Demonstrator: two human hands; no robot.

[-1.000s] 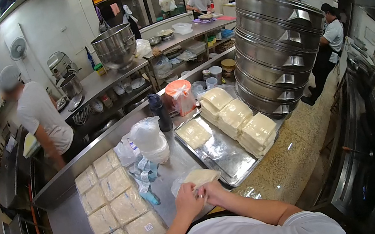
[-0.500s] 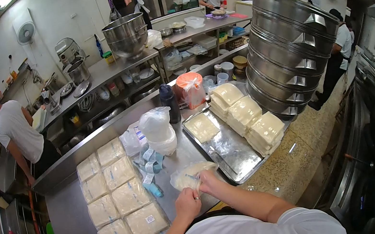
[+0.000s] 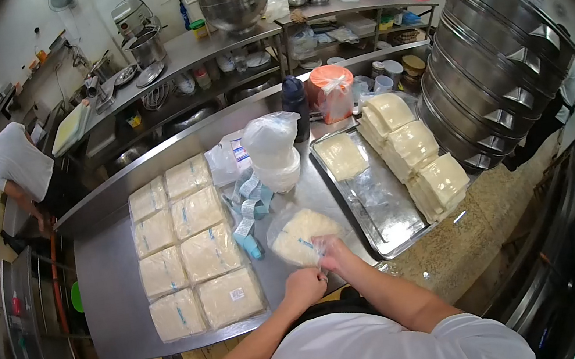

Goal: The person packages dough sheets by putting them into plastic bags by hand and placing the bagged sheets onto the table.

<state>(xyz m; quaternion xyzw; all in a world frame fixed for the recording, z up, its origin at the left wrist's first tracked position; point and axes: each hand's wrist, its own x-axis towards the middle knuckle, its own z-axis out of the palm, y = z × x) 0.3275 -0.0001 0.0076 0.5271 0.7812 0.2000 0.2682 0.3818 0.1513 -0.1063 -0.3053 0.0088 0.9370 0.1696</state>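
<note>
A clear plastic bag (image 3: 301, 233) with blue print, holding a pale square stack of what look like dough wrappers, lies tilted at the table's front edge. My right hand (image 3: 334, 254) is closed on the gathered mouth of the bag. Just left of it, my left hand (image 3: 306, 287) pinches the twisted end, fingers partly hidden. Several filled bags (image 3: 204, 244) lie flat in two columns to the left. On the right, a metal tray (image 3: 401, 233) bears tall stacks of pale wrappers (image 3: 413, 147) and a low single stack (image 3: 341, 156).
A strip of blue-white labels (image 3: 251, 207) and a bundle of white plastic bags (image 3: 273, 152) lie behind my hands. A dark bottle (image 3: 296, 107) and an orange tub (image 3: 331, 91) stand farther back. Tall stacked steamers (image 3: 487, 75) rise at right. A co-worker (image 3: 22, 167) stands at left.
The view has shifted, so the table sits higher and more to the right. The filled bag now faces up more fully, while both hands stay closed at its mouth.
</note>
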